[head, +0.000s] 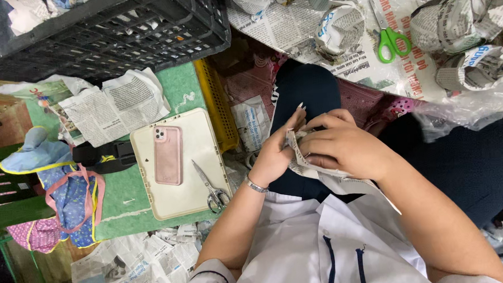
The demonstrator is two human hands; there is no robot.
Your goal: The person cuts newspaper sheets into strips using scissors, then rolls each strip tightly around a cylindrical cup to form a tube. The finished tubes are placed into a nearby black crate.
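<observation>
Hands, left and right, gripping newspaper sheet; long axis toward lower right.

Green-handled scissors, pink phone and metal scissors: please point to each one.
Green-handled scissors (391,41): head view, on the green handle loops.
Pink phone (168,155): head view, on the middle of its back.
Metal scissors (210,187): head view, near the pivot, on the cream tray.

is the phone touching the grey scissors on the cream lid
Apart. The head view shows the pink phone flat on the cream lid, with bare lid showing between it and the grey scissors.
</observation>
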